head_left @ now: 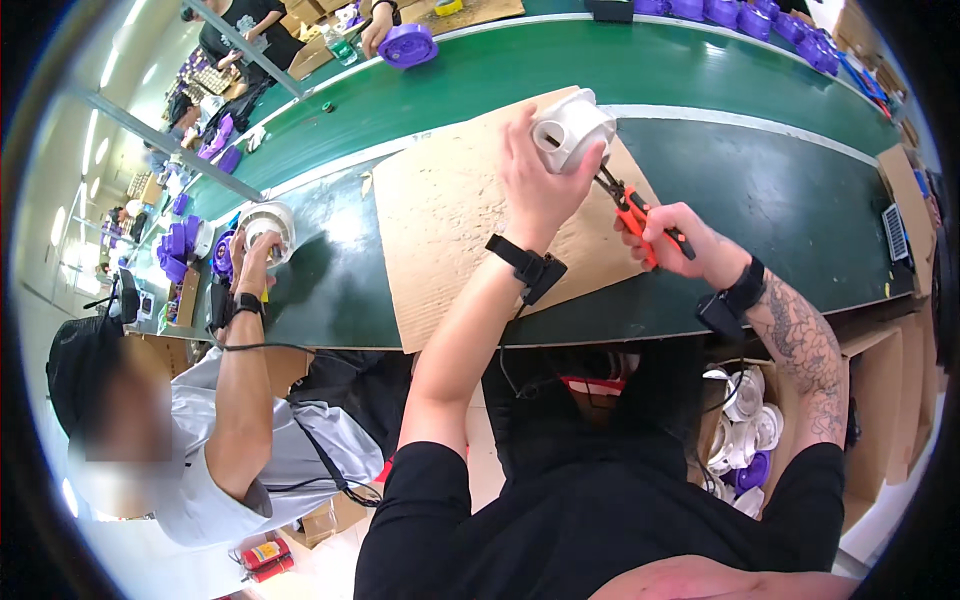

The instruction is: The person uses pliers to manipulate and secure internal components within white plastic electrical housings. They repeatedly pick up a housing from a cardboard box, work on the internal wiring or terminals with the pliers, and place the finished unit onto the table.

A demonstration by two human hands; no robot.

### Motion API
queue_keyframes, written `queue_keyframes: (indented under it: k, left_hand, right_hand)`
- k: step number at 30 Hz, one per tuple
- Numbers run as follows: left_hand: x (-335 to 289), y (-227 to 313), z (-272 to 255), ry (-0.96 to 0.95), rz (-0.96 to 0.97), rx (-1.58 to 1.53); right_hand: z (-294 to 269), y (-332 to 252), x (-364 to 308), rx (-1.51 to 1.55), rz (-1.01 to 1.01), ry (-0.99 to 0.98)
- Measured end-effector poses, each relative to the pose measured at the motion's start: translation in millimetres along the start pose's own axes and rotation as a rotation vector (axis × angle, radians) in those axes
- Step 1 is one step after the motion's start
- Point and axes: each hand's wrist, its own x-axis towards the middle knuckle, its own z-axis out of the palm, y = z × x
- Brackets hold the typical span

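A white round plastic housing (580, 128) with a short tube opening is held in my left hand (543, 180), above the cardboard sheet (450, 230). My right hand (672, 238) grips orange-and-black handled pliers (637, 212). The jaws of the pliers point up to the lower right edge of the housing, and their tips are partly hidden there, so I cannot tell if they bite on it. Both my wrists wear black straps with small boxes.
To the left a co-worker's hand (258, 255) handles a white round part (272, 225). A green conveyor belt (560, 60) runs behind, with a purple part (407, 46) under another person's hand. Below right, a cardboard box (880, 390) stands beside white parts (745, 400).
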Motion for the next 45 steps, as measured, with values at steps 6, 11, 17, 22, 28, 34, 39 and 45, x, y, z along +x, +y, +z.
queue_keyframes:
  k: [6, 11, 17, 22, 28, 34, 39, 45]
  left_hand:
    - [-3, 0, 10, -0.055, -0.111, 0.004]
    - [-1, -11, 7, -0.091, -0.033, 0.023]
    - [-5, -6, 13, -0.124, -0.034, 0.025]
    - [-14, -15, 15, -0.126, -0.055, 0.001]
    - [-13, -22, 16, -0.174, -0.042, 0.048]
    - [-15, -24, 19, -0.269, -0.038, 0.066]
    - [-13, -14, 23, -0.32, -0.039, 0.08]
    - [-10, -7, 34, -0.394, -0.067, 0.125]
  right_hand:
    - [4, 10, -8, 0.102, -0.016, -0.041]
    - [14, -2, -22, -0.112, -0.013, -0.028]
    - [22, -6, -27, -0.236, 0.041, 0.062]
    - [22, -4, -22, -0.298, 0.058, 0.097]
    - [15, 5, -6, -0.161, 0.169, 0.066]
    - [14, 11, -2, 0.007, 0.292, 0.127]
    - [9, 10, -5, 0.06, 0.338, 0.129]
    - [-3, 16, -7, 0.053, 0.316, 0.111]
